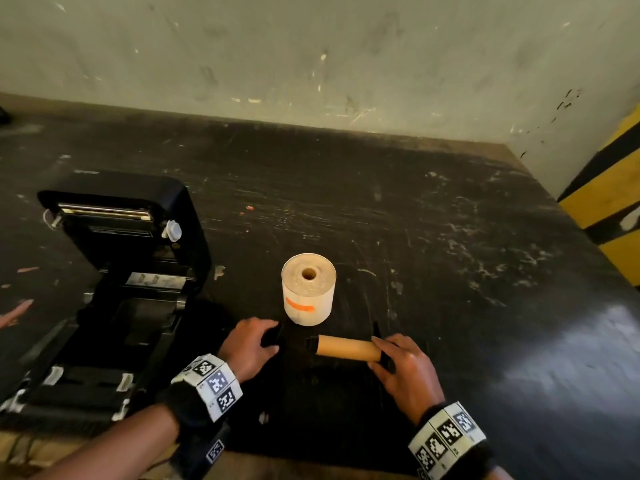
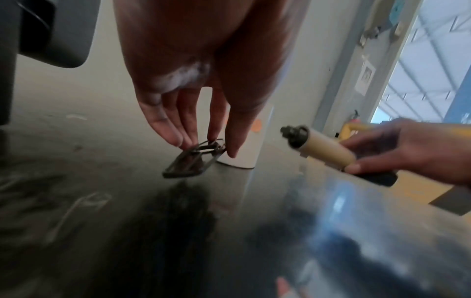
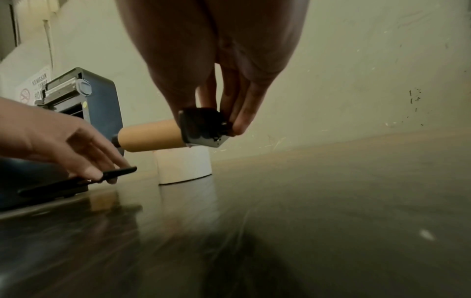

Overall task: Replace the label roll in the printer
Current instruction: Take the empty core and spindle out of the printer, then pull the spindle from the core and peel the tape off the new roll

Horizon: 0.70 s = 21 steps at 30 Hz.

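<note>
An empty brown cardboard core (image 1: pixel 346 348) sits on a black spindle, held level just above the dark table. My right hand (image 1: pixel 381 351) grips the spindle's black end plate (image 3: pixel 201 127). The spindle's other end (image 2: pixel 293 137) is bare. My left hand (image 1: pixel 268 336) pinches a loose flat black guide plate (image 2: pixel 188 165); one edge of the plate is tilted up off the table. A full white label roll (image 1: pixel 308 292) with an orange mark stands on end just behind both hands. The black printer (image 1: pixel 114 306) stands at the left with its lid (image 1: pixel 138 209) raised and no roll in its bay.
A scuffed wall (image 1: pixel 311 64) runs along the back of the table (image 1: pixel 450 254). A yellow and black striped post (image 1: pixel 613 202) stands at the right. Another person's fingertips (image 1: pixel 14 313) show at the left edge. The table's front edge lies under my forearms.
</note>
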Available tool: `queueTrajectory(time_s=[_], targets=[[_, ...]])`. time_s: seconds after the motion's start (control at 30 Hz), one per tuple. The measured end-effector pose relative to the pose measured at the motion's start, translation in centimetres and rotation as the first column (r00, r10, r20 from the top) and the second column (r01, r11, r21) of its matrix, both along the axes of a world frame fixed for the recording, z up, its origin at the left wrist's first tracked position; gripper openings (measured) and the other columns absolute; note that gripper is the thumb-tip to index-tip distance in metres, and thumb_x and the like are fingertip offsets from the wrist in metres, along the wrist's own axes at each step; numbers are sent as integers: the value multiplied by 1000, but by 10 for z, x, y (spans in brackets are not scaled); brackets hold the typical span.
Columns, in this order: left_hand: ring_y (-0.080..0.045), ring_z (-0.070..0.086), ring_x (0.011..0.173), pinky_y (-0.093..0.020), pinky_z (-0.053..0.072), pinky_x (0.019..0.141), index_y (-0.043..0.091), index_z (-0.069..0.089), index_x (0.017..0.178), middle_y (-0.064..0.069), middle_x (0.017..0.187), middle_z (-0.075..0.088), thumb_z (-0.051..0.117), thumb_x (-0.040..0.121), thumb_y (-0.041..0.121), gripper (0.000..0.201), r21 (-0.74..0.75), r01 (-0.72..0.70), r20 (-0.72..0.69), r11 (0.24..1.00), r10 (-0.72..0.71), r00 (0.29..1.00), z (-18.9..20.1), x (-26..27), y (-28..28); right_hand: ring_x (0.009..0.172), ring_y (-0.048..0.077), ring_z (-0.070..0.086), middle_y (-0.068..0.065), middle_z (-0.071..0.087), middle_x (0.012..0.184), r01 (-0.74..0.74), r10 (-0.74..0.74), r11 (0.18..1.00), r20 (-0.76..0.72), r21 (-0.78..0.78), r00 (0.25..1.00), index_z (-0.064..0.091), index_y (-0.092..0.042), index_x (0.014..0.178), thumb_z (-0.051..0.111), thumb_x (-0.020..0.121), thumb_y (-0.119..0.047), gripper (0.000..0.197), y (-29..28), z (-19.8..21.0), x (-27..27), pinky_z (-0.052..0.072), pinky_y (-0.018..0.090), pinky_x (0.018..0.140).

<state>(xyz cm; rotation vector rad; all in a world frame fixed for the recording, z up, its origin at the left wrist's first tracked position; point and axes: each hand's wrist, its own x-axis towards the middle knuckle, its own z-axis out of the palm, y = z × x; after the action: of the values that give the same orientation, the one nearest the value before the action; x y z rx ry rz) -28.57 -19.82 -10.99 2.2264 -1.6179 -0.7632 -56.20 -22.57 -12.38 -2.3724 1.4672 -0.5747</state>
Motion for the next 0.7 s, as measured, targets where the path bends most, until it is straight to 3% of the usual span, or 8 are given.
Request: queueTrajectory(time_s=[0.13, 0.27, 0.33, 0.4, 0.47, 0.6, 0.7], targets=[[-23, 40, 128, -37, 40, 104, 22, 47, 130, -7, 136, 44, 65, 83, 24, 51, 78, 44, 178, 996, -57, 982, -16, 6, -4, 87, 16, 63, 0, 65, 101, -13, 13, 1000, 13, 12, 1000, 67, -17, 113, 79, 72, -19, 44, -1, 1, 4, 54, 29, 73], [-23, 42, 126, -38, 41, 101, 21, 51, 125, -6, 133, 45, 64, 84, 30, 44, 78, 38, 187, 996, -52, 981, -17, 10, -4, 88, 18, 63, 1, 65, 102, -39, 39, 999, 8, 10, 999, 66, -16, 114, 79, 71, -19, 44, 0, 0, 7, 54, 29, 73], [-21, 45, 122, -38, 41, 101, 21, 56, 120, -4, 126, 52, 58, 87, 32, 34, -40, 48, 95, 998, -44, 994, -13, 7, -2, 95, 18, 61, 2, 64, 107, -57, 57, 998, 6, 26, 998, 64, -16, 118, 75, 76, -20, 43, 1, 1, 10, 54, 31, 79], [-13, 53, 112, -37, 45, 98, 22, 62, 113, 1, 115, 60, 56, 88, 32, 28, -193, 53, -107, 980, -75, 991, -5, 1, 1, 102, 17, 58, 2, 61, 114, -86, 86, 995, 4, 54, 996, 60, -17, 122, 70, 80, -21, 43, 3, 2, 15, 52, 30, 85], [-5, 53, 110, -31, 44, 98, 26, 62, 115, 8, 115, 61, 60, 85, 37, 32, -216, 139, -238, 967, -190, 952, 6, -9, 4, 107, 18, 56, 3, 59, 118, -123, 122, 990, 11, 73, 992, 58, -17, 125, 68, 83, -22, 43, 5, 2, 19, 50, 30, 90], [-1, 46, 105, -22, 35, 92, 28, 56, 122, 11, 113, 60, 65, 80, 41, 45, -132, 413, -94, 901, -427, 900, 13, -24, 10, 112, 14, 51, 0, 54, 125, -184, 185, 976, 8, 118, 983, 53, -20, 130, 63, 86, -24, 45, 8, 2, 25, 46, 28, 95], [-1, 43, 102, -22, 32, 92, 28, 58, 120, 8, 112, 60, 66, 80, 38, 41, -106, 427, -35, 898, -432, 901, 12, -22, 12, 112, 16, 51, 3, 55, 124, -208, 210, 971, -5, 115, 978, 54, -18, 129, 63, 86, -23, 44, 11, 2, 26, 47, 30, 94]])
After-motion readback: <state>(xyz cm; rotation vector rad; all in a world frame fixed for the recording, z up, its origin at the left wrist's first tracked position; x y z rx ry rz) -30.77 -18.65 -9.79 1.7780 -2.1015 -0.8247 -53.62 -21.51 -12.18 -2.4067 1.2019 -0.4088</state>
